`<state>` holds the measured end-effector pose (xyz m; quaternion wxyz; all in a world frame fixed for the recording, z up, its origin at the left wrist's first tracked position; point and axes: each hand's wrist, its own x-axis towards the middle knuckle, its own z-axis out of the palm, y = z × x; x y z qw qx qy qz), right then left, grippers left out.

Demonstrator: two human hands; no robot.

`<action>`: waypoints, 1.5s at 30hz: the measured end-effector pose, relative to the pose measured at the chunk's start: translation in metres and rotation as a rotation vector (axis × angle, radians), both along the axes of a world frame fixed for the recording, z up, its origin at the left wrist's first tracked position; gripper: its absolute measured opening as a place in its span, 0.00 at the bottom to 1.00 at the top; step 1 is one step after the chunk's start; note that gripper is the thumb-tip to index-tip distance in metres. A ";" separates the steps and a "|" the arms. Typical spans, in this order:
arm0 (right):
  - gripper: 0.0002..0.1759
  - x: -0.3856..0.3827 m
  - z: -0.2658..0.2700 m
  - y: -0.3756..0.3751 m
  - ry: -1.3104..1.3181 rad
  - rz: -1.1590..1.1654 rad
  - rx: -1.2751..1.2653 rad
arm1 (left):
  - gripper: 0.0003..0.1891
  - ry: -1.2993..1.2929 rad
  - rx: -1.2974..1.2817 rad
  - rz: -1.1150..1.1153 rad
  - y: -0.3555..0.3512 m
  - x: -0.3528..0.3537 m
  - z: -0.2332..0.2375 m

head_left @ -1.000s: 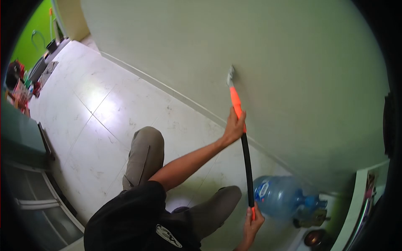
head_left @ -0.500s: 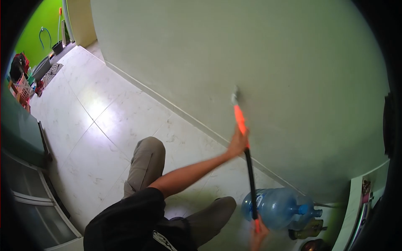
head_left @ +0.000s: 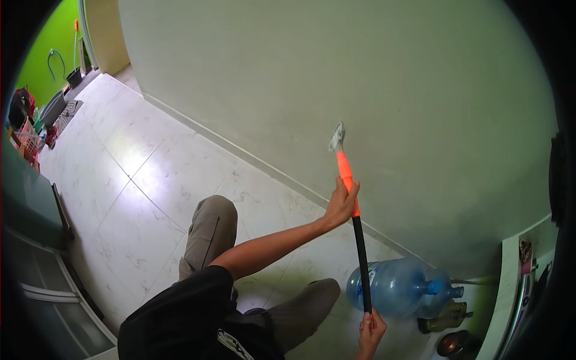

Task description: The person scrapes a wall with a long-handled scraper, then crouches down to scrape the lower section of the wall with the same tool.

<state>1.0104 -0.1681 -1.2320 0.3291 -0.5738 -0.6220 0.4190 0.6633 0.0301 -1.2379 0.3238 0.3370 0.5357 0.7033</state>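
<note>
In the head view, you crouch on the pale tiled floor (head_left: 144,228), facing the grey-green wall (head_left: 432,132), and both your hands are on a long pole (head_left: 361,258). Your left hand (head_left: 341,205) is closed around its orange upper section (head_left: 344,167), with your forearm reaching across from the sleeve of your black shirt (head_left: 180,312). Your right hand (head_left: 372,330) is wrapped around the orange lower end, so you have 2 grips on the pole, 1 near the top and 1 at the bottom. The black middle section runs between them, tilted a little to the left at the top

The pole's grey head (head_left: 337,138) is up against the wall or just off it; you cannot tell which from here. It sits above the skirting (head_left: 240,151). Below, the black section passes in front of a big blue water bottle (head_left: 393,288) lying on its side near your right hand, and whether they touch is unclear. Just beyond it lie a 2nd blue bottle (head_left: 447,294) and a brownish container (head_left: 445,318). Your knees, in grey-brown trousers (head_left: 213,231), are bent to the left of the pole
</note>
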 end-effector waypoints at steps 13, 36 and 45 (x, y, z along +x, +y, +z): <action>0.20 -0.025 -0.043 0.037 -0.260 0.130 0.228 | 0.21 0.036 -0.005 0.159 0.035 -0.031 -0.047; 0.21 -0.164 -0.023 0.101 -0.448 0.342 0.120 | 0.23 -0.048 -0.242 0.366 0.012 -0.191 -0.079; 0.31 -0.278 -0.121 0.079 -0.149 0.575 -0.034 | 0.16 0.348 -0.048 0.362 -0.065 -0.226 0.012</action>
